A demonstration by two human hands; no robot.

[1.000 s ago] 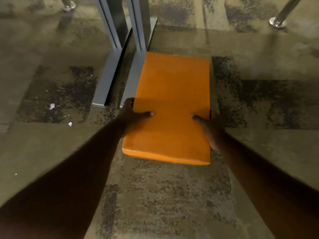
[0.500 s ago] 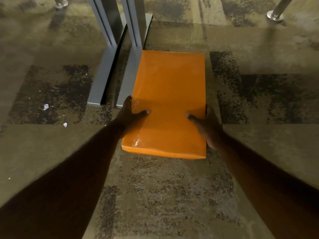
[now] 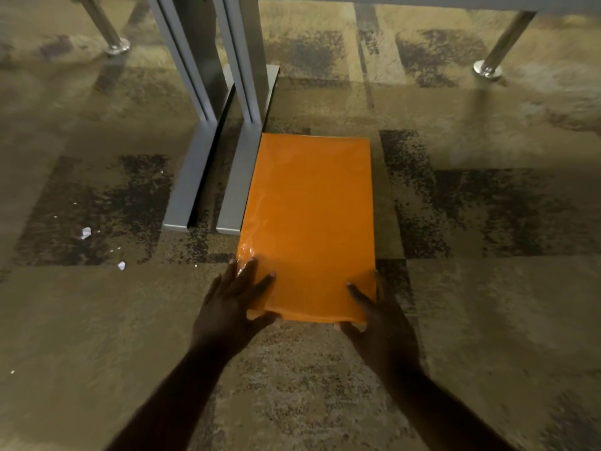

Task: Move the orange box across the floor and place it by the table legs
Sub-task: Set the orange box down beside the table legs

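Note:
The flat orange box (image 3: 310,219) lies on the carpet, its left long edge against the foot of the right grey table leg (image 3: 235,190). A second grey table leg (image 3: 192,177) stands just left of that one. My left hand (image 3: 231,304) rests on the box's near left corner, fingers spread over the top. My right hand (image 3: 380,323) grips the near right corner, thumb on top and fingers under the front edge. The near edge looks slightly raised off the floor.
Patterned tan and dark carpet (image 3: 471,222) covers the floor. Chrome chair legs stand at the back left (image 3: 113,43) and back right (image 3: 491,65). Small white paper scraps (image 3: 85,232) lie on the carpet to the left.
Both hands have slid back from the box's sides to its near corners. The box now lies lower and farther in, alongside the table leg's foot.

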